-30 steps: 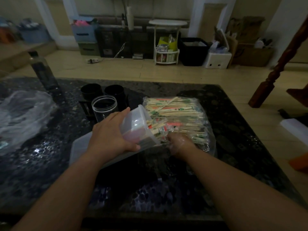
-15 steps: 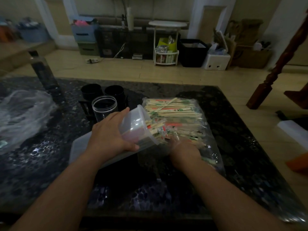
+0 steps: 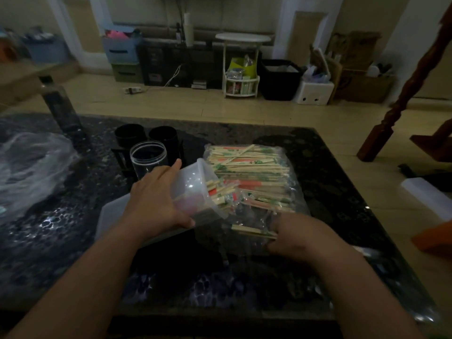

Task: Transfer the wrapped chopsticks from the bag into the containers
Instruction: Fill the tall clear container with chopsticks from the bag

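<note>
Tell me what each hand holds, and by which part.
The left hand grips the tilted plastic container round its side wall. The right hand pinches a few wrapped chopsticks by one end.

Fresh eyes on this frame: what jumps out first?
The clear bag packed with wrapped chopsticks, centre of the dark table. At its left edge the left hand holds a translucent container tipped on its side, mouth toward the bag, some already inside. The right hand grips a few more at the bag's near end.
</note>
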Available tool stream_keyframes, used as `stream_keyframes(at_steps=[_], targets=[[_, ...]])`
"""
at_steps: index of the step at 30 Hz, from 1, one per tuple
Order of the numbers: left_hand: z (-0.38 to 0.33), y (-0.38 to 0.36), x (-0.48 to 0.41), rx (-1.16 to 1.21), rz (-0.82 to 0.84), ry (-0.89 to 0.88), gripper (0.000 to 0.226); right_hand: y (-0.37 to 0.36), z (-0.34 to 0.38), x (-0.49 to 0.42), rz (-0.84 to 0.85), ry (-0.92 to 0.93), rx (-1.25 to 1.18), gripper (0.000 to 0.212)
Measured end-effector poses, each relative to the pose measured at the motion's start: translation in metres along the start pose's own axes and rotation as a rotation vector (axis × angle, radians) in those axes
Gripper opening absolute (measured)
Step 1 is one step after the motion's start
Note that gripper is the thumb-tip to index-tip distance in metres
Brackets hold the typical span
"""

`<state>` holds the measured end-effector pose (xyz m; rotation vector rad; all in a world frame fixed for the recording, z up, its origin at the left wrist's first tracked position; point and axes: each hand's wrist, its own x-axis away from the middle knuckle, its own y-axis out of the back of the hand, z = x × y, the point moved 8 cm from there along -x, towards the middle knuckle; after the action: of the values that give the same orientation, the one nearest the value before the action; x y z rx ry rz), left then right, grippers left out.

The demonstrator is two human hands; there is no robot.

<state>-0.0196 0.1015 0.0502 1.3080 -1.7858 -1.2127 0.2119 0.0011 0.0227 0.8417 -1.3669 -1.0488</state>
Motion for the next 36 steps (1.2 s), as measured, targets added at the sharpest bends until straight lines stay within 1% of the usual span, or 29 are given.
stream_keyframes(at_steps=[2, 5, 7, 8, 10, 12, 14, 16, 18, 22, 23, 24, 26, 27, 29, 31, 34, 36], targets=[[0.0, 0.001, 0.001, -0.008, -0.017, 0.007, 0.138, 0.023, 0.005, 0.005, -0.11, 0.041, -0.002, 0.028], [0.0, 0.003, 0.001, 0.004, -0.069, -0.002, 0.132, 0.058, 0.017, 0.016, -0.307, 0.132, -0.038, 0.026], [-0.001, 0.004, 0.002, 0.017, -0.087, -0.013, 0.13, 0.076, 0.022, 0.023, -0.481, 0.192, -0.038, 0.017], [-0.001, 0.003, 0.001, 0.023, -0.09, -0.019, 0.129, 0.081, 0.026, 0.026, -0.575, 0.233, -0.045, 0.015], [-0.001, 0.001, 0.001, 0.033, -0.079, -0.026, 0.128, 0.083, 0.033, 0.026, -0.749, 0.343, -0.025, 0.021], [0.0, -0.001, 0.0, 0.037, -0.069, -0.032, 0.13, 0.08, 0.035, 0.025, -0.857, 0.401, -0.026, 0.025], [0.0, 0.0, 0.0, 0.048, -0.065, -0.032, 0.132, 0.076, 0.033, 0.021, -0.909, 0.415, -0.062, 0.024], [0.0, 0.0, 0.001, 0.046, -0.055, -0.034, 0.132, 0.08, 0.029, 0.028, -1.005, 0.42, -0.147, 0.026], [-0.001, -0.001, 0.001, 0.027, -0.051, -0.037, 0.13, 0.085, 0.025, 0.037, -1.101, 0.428, -0.283, 0.03], [-0.002, 0.0, 0.001, 0.033, -0.05, -0.034, 0.131, 0.09, 0.006, 0.041, -1.243, 0.337, -0.578, 0.031], [-0.001, 0.0, 0.001, 0.044, -0.05, -0.034, 0.131, 0.092, -0.001, 0.042, -1.266, 0.323, -0.722, 0.03], [0.0, -0.001, 0.001, 0.055, -0.046, -0.031, 0.131, 0.092, -0.008, 0.041, -1.265, 0.298, -0.918, 0.029], [0.0, -0.001, 0.002, 0.069, -0.037, -0.024, 0.131, 0.087, -0.018, 0.037, -1.192, 0.214, -1.315, 0.03], [-0.001, -0.001, 0.002, 0.069, -0.037, -0.024, 0.131, 0.083, -0.019, 0.034, -1.141, 0.176, -1.442, 0.032], [-0.004, -0.001, 0.003, 0.06, -0.037, -0.029, 0.132, 0.076, -0.016, 0.029, -1.055, 0.131, -1.558, 0.036], [-0.006, -0.001, 0.002, 0.043, -0.042, -0.039, 0.137, 0.071, -0.012, 0.022, -0.981, 0.111, -1.633, 0.036], [-0.006, -0.002, 0.002, 0.032, -0.053, -0.051, 0.137, 0.064, -0.007, 0.014, -0.898, 0.081, -1.715, 0.025], [-0.006, -0.001, 0.002, 0.033, -0.06, -0.052, 0.137, 0.064, -0.003, 0.012, -0.891, 0.135, -1.723, 0.017]])
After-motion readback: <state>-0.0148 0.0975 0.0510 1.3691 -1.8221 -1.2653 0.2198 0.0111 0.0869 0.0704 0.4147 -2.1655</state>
